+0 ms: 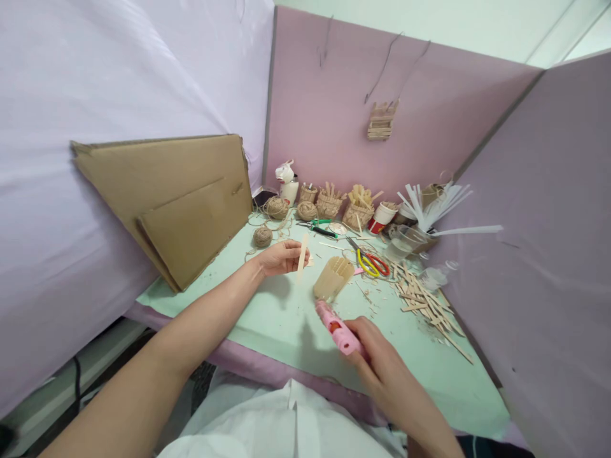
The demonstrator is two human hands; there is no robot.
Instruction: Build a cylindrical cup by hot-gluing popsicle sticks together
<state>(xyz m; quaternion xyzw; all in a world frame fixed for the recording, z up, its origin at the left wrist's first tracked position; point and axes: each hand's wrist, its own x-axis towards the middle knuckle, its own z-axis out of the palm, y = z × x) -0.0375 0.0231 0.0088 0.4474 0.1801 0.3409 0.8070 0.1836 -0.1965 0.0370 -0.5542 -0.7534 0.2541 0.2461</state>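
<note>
My left hand (285,257) is closed on a pale flat craft stick (302,257), held nearly upright above the table. A small light piece shows by its fingertips; I cannot tell what it is. In my right hand (375,350) is a pink glue gun (340,329), its front end pointing away from me. Just beyond that end stands a small holder made of craft sticks (333,278), tilted in view, with its open top to the upper right. Whether the glue gun touches the holder I cannot tell.
Loose sticks (424,296) lie in a heap at right. Scissors with yellow and red handles (372,262), green-and-black pliers (321,229) and twine balls (262,237) lie farther back. Stick-filled cups (359,213) line the pink wall. Cardboard (191,210) leans at left; clear plastic cups (405,242) stand right.
</note>
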